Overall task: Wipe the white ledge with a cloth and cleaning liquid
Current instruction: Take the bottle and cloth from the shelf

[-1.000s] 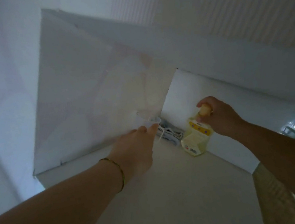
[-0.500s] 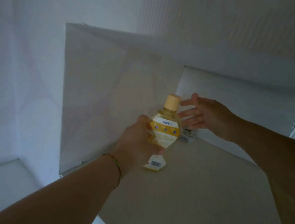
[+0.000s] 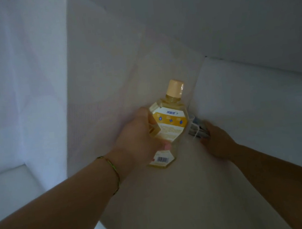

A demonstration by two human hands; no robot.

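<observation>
- White ledge [image 3: 174, 196], head view: your left hand [image 3: 140, 140] is clamped round the bottle [image 3: 169, 119], handed over from your right hand [image 3: 217, 142].
- Just right of the bottle, that freed hand reaches the cloth [image 3: 197, 129]; finger grip unclear, wiping not begun.

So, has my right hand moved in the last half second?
Yes: the right hand has gone from beside the bottle down into the ledge corner, at the grey bundle there.

The left hand [image 3: 140, 143] gripped a yellow bottle [image 3: 169, 119], cap uppermost, at the white ledge [image 3: 174, 196]. The right hand [image 3: 218, 142] touched a folded cloth [image 3: 197, 129] in the ledge's corner.
</observation>
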